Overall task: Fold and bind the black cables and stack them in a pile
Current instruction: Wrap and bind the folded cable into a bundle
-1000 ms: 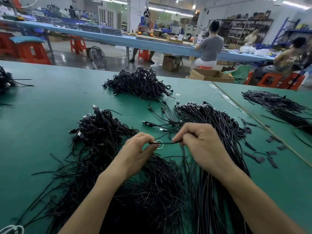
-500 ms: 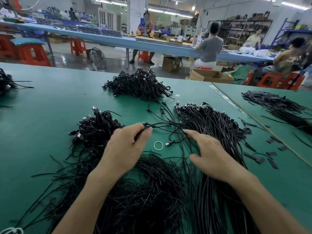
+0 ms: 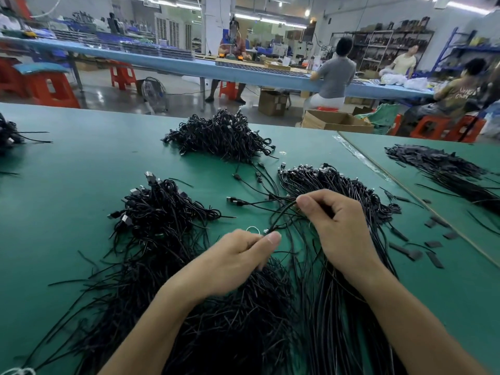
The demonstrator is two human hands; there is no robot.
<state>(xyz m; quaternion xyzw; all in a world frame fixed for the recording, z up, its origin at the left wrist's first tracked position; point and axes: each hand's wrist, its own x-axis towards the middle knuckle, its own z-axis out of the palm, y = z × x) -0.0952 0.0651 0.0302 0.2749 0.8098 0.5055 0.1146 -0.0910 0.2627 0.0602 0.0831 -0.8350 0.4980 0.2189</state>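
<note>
One black cable [image 3: 281, 216] runs between my two hands above the green table [image 3: 81, 163]. My left hand [image 3: 238, 255] pinches its plug end between thumb and forefinger. My right hand [image 3: 335, 220] has its fingers curled round the cable higher up. A small white rubber band [image 3: 253, 229] lies on the table just beyond my left hand. Loose straight cables [image 3: 332, 307] lie under my right arm. A tangle of loose cables [image 3: 216, 320] lies under my left arm. A pile of bound cables [image 3: 159, 209] sits to the left.
A further heap of cables [image 3: 219, 136] lies near the table's far edge. Black strips [image 3: 443, 169] lie on the adjoining table at right, with small black pieces [image 3: 414, 255] scattered near the seam. Several people sit at a blue bench [image 3: 189, 66] beyond.
Both hands were reaching flat over the cables half a second ago. Now the left hand has drawn back pinching a plug end, and the right has curled round the same cable.
</note>
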